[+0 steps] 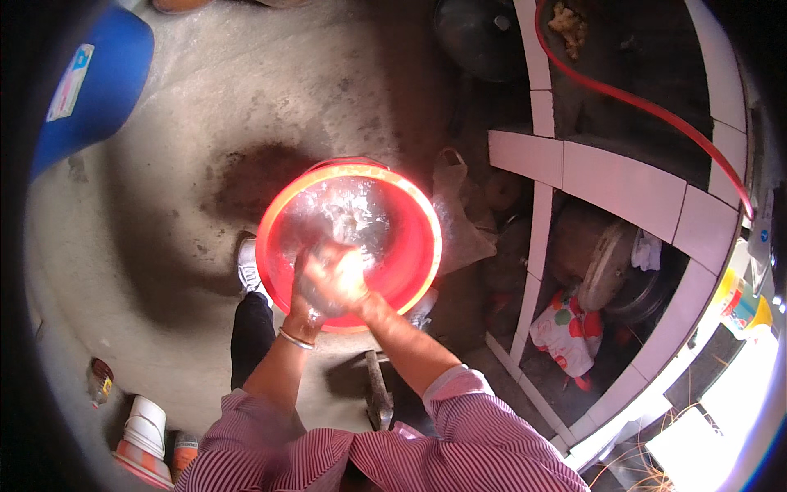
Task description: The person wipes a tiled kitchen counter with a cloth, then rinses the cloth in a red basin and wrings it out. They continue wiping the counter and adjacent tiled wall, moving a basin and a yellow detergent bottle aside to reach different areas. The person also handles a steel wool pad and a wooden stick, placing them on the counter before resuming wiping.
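Observation:
A red plastic bucket (424,270) stands on the floor before me, with rippling, glinting water (344,209) inside. My left hand (310,280), with a silver-coloured bangle at its wrist, is over the near part of the bucket. Pressed against it is my right hand (344,270). Both look wet and are blurred, so I cannot tell whether a small cloth or anything else is between them. The bucket's handle (350,161) rests along the far rim.
A blue plastic barrel (117,80) stands far left. Tiled shelving (621,178) holds pots, with a red hose (645,104) across it. A pale bag (461,227) lies right of the bucket. White tubs (144,424) and a bottle (100,384) sit near left. A wooden piece (379,393) is close to me.

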### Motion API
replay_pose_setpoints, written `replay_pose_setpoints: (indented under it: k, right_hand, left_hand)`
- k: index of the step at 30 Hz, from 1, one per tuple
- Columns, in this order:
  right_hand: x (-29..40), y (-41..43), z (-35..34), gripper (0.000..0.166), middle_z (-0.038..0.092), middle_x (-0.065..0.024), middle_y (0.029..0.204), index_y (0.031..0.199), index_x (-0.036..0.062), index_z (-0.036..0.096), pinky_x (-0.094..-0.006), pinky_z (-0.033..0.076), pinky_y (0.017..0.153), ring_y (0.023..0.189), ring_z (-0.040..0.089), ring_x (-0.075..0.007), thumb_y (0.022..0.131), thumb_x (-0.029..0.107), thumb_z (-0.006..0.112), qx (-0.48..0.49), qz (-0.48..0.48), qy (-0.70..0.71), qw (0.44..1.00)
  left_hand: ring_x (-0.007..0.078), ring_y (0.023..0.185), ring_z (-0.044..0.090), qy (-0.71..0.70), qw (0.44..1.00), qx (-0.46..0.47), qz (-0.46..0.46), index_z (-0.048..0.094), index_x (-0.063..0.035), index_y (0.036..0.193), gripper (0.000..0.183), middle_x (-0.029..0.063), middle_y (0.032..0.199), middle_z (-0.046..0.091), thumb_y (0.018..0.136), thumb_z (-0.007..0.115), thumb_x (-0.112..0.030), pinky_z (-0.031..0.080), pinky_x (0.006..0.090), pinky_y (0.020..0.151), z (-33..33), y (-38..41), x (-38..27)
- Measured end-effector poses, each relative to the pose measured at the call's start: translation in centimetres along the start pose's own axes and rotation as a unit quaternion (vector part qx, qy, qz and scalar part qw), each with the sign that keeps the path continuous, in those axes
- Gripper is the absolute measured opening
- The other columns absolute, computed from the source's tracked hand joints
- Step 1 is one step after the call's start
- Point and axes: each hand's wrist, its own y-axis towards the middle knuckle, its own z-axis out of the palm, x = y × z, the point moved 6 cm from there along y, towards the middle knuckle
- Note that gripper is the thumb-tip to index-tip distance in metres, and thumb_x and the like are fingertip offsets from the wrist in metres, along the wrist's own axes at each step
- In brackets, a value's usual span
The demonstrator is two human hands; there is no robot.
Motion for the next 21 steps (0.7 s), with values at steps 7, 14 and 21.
replay_pose_setpoints:
  k: [7, 14, 21]
  right_hand:
    - [-14.4, -2.2, -1.2, 0.054, 0.068, -0.0096, 0.07, 0.08, -0.0024, 0.069, -0.0366, 0.05, 0.062, 0.066, 0.062, -0.0162, 0.091, 0.05, 0.061, -0.095, 0.404, 0.294, 0.861]
    - [-13.8, -6.7, 3.4, 0.032, 0.066, -0.0125, 0.106, 0.114, -0.0023, 0.062, -0.0324, 0.05, 0.082, 0.094, 0.06, -0.0185, 0.089, 0.018, 0.064, -0.156, 0.355, 0.439, 0.811]
    - [-13.2, -6.8, -0.9, 0.04, 0.065, -0.0078, 0.111, 0.115, 0.0007, 0.063, -0.0325, 0.048, 0.085, 0.103, 0.058, -0.0184, 0.092, 0.033, 0.065, -0.184, 0.502, 0.388, 0.751]
  left_hand:
    - [0.0253, 0.123, 0.053, -0.734, 0.656, -0.033, -0.17, 0.042, -0.0056, 0.14, 0.058, 0.0093, 0.139, 0.051, 0.101, 0.036, -0.047, 0.041, 0.0434, 0.106, -2.3, 1.1, -11.5]
    - [0.0229, 0.097, 0.065, -0.728, 0.63, 0.074, -0.261, 0.057, -0.0008, 0.12, 0.029, 0.0122, 0.111, 0.066, 0.099, 0.047, -0.018, 0.053, 0.0372, 0.087, 2.9, -3.3, -1.9]
    - [0.0175, 0.096, 0.063, -0.616, 0.75, 0.001, -0.241, 0.057, -0.0008, 0.113, 0.021, 0.0098, 0.103, 0.065, 0.098, 0.046, -0.012, 0.052, 0.0328, 0.087, 1.1, -3.8, -3.8]
